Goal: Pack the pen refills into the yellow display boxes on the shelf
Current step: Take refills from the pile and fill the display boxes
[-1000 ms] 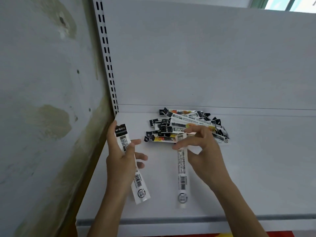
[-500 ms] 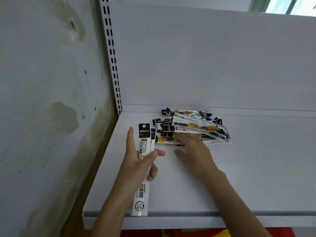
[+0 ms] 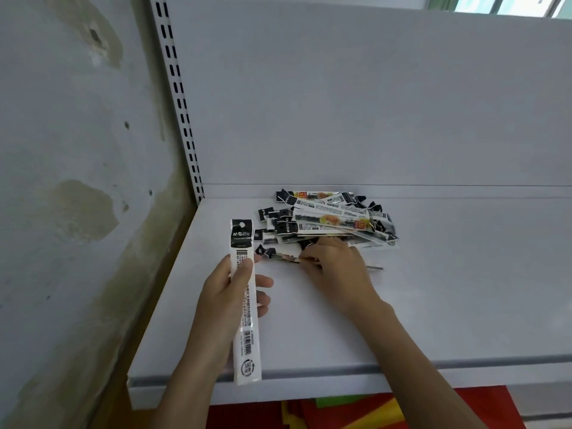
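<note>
Left hand (image 3: 227,300) grips a long white black-topped refill packet (image 3: 247,308), right hand (image 3: 339,269) pinches another packet (image 3: 283,257) at the loose heap of packets (image 3: 335,221); I'd slide it clear, then stack with black tabs aligned.

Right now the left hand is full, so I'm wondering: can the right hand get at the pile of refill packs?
Likely yes: the right hand lies at the near edge of the pile, its fingers touching it, with nothing in between.

Stained grey wall (image 3: 62,181) left; slotted upright (image 3: 179,97); white back panel (image 3: 371,103); daylit window (image 3: 510,3) top right.
</note>
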`<state>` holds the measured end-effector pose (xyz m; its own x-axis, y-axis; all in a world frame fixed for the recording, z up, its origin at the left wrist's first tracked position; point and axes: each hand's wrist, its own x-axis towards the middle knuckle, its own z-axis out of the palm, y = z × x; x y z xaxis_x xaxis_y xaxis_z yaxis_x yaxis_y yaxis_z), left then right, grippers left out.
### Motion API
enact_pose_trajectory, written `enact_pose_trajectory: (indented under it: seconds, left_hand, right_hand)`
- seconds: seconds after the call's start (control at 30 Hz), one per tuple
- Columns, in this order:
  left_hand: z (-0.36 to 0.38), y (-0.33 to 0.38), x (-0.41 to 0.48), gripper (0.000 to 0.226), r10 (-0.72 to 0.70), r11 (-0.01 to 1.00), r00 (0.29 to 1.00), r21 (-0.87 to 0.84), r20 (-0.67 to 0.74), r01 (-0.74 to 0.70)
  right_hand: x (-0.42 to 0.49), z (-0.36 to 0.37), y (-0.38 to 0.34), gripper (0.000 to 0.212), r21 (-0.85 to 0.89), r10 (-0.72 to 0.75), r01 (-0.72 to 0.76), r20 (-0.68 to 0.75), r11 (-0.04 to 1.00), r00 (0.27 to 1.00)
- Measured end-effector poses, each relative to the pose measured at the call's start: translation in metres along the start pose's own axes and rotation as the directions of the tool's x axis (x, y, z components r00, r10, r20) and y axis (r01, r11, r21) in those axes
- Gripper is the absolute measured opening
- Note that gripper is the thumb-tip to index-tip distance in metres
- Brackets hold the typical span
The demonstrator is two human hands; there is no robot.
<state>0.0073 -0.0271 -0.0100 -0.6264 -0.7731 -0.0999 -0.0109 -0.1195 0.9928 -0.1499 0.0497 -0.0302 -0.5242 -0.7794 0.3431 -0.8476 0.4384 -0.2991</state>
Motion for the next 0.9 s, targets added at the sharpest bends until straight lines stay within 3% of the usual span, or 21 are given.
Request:
enact_pose_trajectory:
  seconds: [0.23,0.4,0.53,0.7,0.9]
  left_hand:
    - [0.033,0.003,-0.008,0.021,0.027,0.998,0.997,0.053,0.071,-0.031]
    - [0.106,0.001,-0.018,0.023,0.010,0.995,0.974,0.099,0.225,-0.032]
    - [0.185,-0.002,-0.035,0.028,-0.013,0.980,0.915,0.188,0.403,-0.070]
    - [0.301,-0.013,-0.073,0.023,-0.062,0.973,0.738,0.206,0.672,-0.105]
    - [0.417,-0.039,-0.139,0.021,-0.007,0.949,0.447,0.146,0.894,-0.278]
  right_hand:
    - [-0.018,-0.035,0.020,0.015,0.173,-0.010,0.052,-0.234,0.984,0.972]
    - [-0.063,-0.086,0.084,0.029,0.246,0.249,-0.171,-0.337,0.954,0.908]
    - [-0.128,-0.133,0.149,0.024,0.276,0.495,-0.413,-0.424,0.868,0.758]
    - [-0.239,-0.192,0.212,0.038,0.356,0.722,-0.635,-0.444,0.685,0.530]
    - [-0.362,-0.233,0.264,0.032,0.446,0.814,-0.736,-0.526,0.509,0.245]
